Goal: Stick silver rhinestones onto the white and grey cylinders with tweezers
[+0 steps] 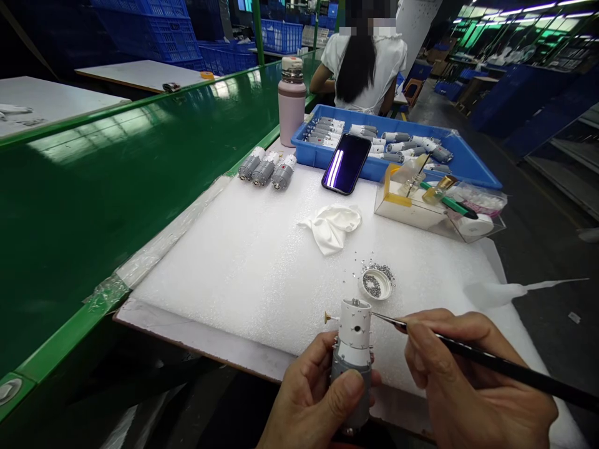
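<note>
My left hand (322,390) is wrapped round a white and grey cylindrical model (355,324), held upright near the table's front edge. Small metal studs dot its white upper part, and a small gold-coloured piece (327,317) sticks out to its left. In a pen-like grip, my right hand (472,380) holds a slim black fine-tipped tool (496,360). The tool's point meets or nearly meets the model's upper right side; I cannot tell if it grips anything. Just behind the model, a white cap (386,288) holds tiny silvery parts, with more scattered around it.
White foam (243,249) covers the table. On it lie a crumpled white cloth (334,227), three similar models (266,169) and a clear box (416,215) of bottles. A phone (346,163) leans on a blue tray (468,178) of models. Beyond are a pink flask (291,106), a green conveyor (140,168) and a seated person (384,68).
</note>
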Available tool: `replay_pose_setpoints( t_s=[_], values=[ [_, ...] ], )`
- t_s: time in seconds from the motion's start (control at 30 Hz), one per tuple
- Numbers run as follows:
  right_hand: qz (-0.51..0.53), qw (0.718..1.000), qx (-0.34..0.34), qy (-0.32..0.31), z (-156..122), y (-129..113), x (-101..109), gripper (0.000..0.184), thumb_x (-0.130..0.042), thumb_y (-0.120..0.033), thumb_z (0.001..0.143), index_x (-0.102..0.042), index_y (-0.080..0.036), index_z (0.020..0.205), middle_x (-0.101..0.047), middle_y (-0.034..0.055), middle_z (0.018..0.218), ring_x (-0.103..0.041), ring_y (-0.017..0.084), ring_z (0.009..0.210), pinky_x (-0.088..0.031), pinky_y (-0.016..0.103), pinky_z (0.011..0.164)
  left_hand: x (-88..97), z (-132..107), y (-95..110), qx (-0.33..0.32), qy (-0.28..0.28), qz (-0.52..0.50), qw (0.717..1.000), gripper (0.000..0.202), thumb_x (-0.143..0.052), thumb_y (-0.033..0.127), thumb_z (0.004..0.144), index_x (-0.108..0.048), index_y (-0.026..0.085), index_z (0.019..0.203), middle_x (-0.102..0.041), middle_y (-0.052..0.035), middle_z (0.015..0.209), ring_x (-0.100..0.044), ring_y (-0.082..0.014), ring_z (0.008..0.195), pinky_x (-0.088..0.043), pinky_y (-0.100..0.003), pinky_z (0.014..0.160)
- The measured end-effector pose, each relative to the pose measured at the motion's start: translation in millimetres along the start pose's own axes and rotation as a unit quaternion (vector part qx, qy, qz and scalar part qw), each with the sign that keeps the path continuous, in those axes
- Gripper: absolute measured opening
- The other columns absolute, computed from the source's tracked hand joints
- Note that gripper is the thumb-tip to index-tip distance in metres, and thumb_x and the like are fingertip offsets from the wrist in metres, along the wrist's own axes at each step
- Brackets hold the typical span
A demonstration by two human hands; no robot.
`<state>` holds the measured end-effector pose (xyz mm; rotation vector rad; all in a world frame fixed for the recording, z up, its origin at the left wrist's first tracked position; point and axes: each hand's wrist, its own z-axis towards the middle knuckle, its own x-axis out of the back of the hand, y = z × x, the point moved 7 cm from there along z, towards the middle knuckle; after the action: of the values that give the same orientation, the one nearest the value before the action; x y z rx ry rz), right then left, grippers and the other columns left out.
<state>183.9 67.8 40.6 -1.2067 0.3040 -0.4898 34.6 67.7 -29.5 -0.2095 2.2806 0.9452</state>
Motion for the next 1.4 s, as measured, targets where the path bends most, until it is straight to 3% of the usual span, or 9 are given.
replay_pose_setpoints(
  t_s=[0.13, 0.4, 0.8, 0.97, 1.27, 1.4],
  values=[
    [-0.014, 1.0, 0.007, 0.021, -2.1, -1.4, -0.4, 0.012, -0.072, -0.014, 0.083, -0.061, -0.018, 0.081, -0.063, 0.0013, 0.074, -0.056, 0.009, 0.053, -0.043, 0.018, 0.043, 2.3, -2.8, -2.5, 0.013, 0.034, -0.011, 0.999, 0.041, -0.084, 0.039, 0.072, -0.07, 0.025, 0.108, -0.075, -0.0039, 0.1, -0.067, -0.0152, 0.083, -0.047, -0.029, 0.078],
    [-0.055, 0.996, 0.019, 0.064, -5.7, -7.3, -1.0, 0.016, -0.075, -0.015, 0.08, -0.06, -0.018, 0.074, -0.062, 0.0009, 0.071, -0.061, 0.012, 0.059, -0.043, 0.018, 0.044, -0.6, -1.7, 2.0, -0.038, 0.037, -0.053, 0.997, 0.043, -0.089, 0.035, 0.065, -0.071, 0.027, 0.104, -0.076, 0.0003, 0.096, -0.07, -0.0179, 0.091, -0.049, -0.031, 0.085],
    [-0.04, 0.998, 0.006, 0.056, -5.2, -5.5, -1.4, 0.014, -0.074, -0.016, 0.08, -0.061, -0.018, 0.076, -0.064, 0.0013, 0.071, -0.061, 0.013, 0.058, -0.043, 0.018, 0.042, -1.2, -2.7, 3.7, -0.037, 0.036, -0.022, 0.998, 0.039, -0.087, 0.039, 0.067, -0.072, 0.027, 0.101, -0.075, -0.0008, 0.097, -0.068, -0.0187, 0.093, -0.05, -0.03, 0.084],
    [-0.034, 0.998, 0.009, 0.056, -4.1, -5.2, -2.7, 0.014, -0.075, -0.017, 0.079, -0.062, -0.018, 0.077, -0.063, 0.0013, 0.071, -0.062, 0.013, 0.059, -0.043, 0.019, 0.043, 1.9, -3.4, 2.4, -0.012, 0.066, -0.024, 0.997, 0.041, -0.089, 0.038, 0.063, -0.073, 0.026, 0.099, -0.074, -0.0011, 0.098, -0.069, -0.0197, 0.094, -0.051, -0.03, 0.082],
    [-0.059, 0.997, 0.005, 0.05, -3.8, -6.3, -1.6, 0.015, -0.075, -0.021, 0.081, -0.061, -0.018, 0.077, -0.063, -0.0001, 0.074, -0.056, 0.007, 0.051, -0.042, 0.018, 0.044, 3.8, -2.3, -0.7, -0.007, 0.057, -0.026, 0.998, 0.045, -0.089, 0.038, 0.064, -0.071, 0.026, 0.104, -0.076, -0.0026, 0.095, -0.069, -0.0193, 0.094, -0.049, -0.03, 0.082],
    [-0.07, 0.995, -0.013, 0.066, 0.8, -3.2, 9.4, 0.019, -0.075, -0.027, 0.083, -0.059, -0.018, 0.076, -0.064, 0.0003, 0.076, -0.053, 0.007, 0.048, -0.04, 0.02, 0.042, 4.6, -2.4, 0.9, -0.002, 0.034, -0.023, 0.999, 0.046, -0.084, 0.044, 0.07, -0.07, 0.022, 0.108, -0.077, -0.0062, 0.093, -0.068, -0.0168, 0.082, -0.048, -0.029, 0.076]
  ],
)
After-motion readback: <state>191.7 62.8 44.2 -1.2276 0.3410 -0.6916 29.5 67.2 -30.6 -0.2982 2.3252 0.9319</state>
